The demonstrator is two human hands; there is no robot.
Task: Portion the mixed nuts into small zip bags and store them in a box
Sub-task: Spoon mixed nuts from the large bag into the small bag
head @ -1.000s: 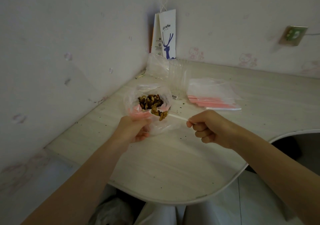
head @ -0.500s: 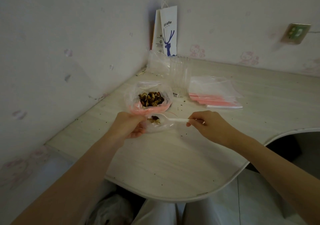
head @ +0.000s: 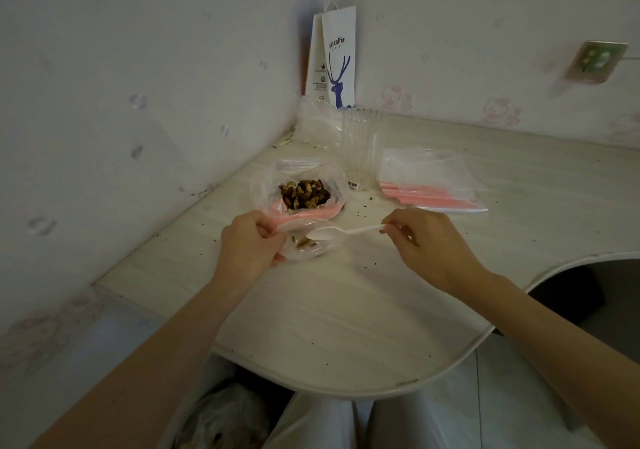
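A big clear bag with a pink zip (head: 266, 192) lies open on the desk, holding the mixed nuts (head: 304, 194). Just in front of it my left hand (head: 247, 244) pinches open a small zip bag (head: 304, 242) with a few nuts at its bottom. My right hand (head: 429, 240) grips the handle end of a white plastic spoon (head: 337, 232); its bowl is at the small bag's mouth and looks empty. A stack of empty pink-zip bags (head: 429, 182) lies to the right.
A clear plastic cup (head: 362, 150) and crumpled clear wrap (head: 317, 123) stand behind the nuts. A white coffee paper bag (head: 337, 60) leans in the wall corner. The desk (head: 346, 310) has a curved front edge and nut crumbs scattered on it. No box is in view.
The spoon carried nuts from the big bag down into the small bag and tipped them out; its bowl now sits empty at the bag's mouth. My left hand kept hold of the small bag.
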